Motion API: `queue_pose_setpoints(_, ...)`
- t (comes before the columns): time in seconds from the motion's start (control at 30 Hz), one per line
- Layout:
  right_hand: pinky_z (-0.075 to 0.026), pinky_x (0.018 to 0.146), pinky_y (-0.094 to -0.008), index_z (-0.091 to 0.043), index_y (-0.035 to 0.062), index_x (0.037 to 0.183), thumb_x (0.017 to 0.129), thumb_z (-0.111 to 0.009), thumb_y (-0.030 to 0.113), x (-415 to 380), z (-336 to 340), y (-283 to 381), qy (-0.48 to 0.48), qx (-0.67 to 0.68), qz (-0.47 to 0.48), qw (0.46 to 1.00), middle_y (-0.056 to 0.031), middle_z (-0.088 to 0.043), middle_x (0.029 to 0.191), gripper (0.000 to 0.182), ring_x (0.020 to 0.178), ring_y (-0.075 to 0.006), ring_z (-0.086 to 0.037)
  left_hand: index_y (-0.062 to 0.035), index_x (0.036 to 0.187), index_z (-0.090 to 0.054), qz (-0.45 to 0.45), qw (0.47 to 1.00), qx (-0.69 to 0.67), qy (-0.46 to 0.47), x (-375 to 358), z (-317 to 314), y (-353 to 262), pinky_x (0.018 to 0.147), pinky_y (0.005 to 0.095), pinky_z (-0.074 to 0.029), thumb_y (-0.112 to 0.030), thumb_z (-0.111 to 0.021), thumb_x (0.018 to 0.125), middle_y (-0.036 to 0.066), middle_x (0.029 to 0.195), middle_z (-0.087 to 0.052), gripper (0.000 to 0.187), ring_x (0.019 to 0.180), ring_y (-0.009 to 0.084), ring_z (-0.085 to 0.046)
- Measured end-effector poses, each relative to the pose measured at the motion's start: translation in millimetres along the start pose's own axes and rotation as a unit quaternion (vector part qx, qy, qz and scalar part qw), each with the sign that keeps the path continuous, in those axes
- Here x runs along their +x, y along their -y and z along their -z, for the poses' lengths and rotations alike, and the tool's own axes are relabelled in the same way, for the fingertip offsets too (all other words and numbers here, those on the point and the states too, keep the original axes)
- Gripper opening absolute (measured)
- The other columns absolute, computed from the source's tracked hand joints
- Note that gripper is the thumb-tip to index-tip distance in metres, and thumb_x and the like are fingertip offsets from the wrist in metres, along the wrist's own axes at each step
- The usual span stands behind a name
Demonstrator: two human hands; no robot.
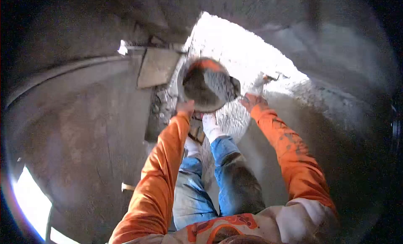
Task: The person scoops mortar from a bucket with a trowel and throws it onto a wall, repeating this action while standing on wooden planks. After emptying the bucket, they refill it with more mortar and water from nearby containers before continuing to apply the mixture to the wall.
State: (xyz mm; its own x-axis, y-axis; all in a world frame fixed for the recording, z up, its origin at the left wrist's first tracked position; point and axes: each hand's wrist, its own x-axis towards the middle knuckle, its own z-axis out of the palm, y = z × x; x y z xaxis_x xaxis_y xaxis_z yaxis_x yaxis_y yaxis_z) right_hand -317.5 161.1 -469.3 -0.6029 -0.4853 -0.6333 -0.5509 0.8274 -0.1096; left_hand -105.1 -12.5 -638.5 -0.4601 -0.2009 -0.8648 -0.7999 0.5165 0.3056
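Observation:
A round mortar pan, orange on part of its inside wall, is in front of my feet with its mouth facing me. Grey wet mortar lies in its right part. My left hand is closed on the pan's near left rim. My right hand is closed just off the right side of the pan. A small dark flat piece sits at the rim between that hand and the mortar. What my right fingers hold is too blurred to tell.
Bright sunlight falls on the rough floor beyond the pan. A flat board lies at the left, with rubble beneath it. Smooth grey surfaces flank my legs. A wooden handle shows beside my left sleeve.

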Motion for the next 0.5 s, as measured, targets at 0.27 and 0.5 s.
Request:
queue_pose_setpoints(0.27, -0.044, 0.065, -0.0426, -0.056, 0.0041, 0.077, 0.076, -0.049, 0.037, -179.7, 249.0, 105.2, -0.136, 0.019, 0.132, 0.982, -0.0180, -0.058, 0.076, 0.033, 0.073, -0.0336, -0.055, 0.0049, 0.092, -0.050, 0.065, 0.937, -0.239, -0.246, -321.2, 44.7, 66.7, 0.066, 0.0350, -0.040, -0.024, -0.049, 0.068, 0.016, 0.082, -0.056, 0.038, 0.073, 0.0262, -0.053)
queue_pose_setpoints(0.5, -0.042, 0.055, -0.0402, -0.054, 0.0058, 0.072, 0.076, -0.053, 0.035, -401.5, 478.8, 216.6, -0.373, -0.008, 0.403, 0.835, -0.0145, -0.054, 0.065, 0.030, 0.060, -0.0325, -0.054, 0.0054, 0.085, -0.048, 0.260, 0.732, -0.500, -0.384, -552.4, 29.5, 110.7, 0.049, 0.0331, -0.042, -0.012, -0.053, 0.063, 0.014, 0.071, -0.055, 0.028, 0.057, 0.0234, -0.053)
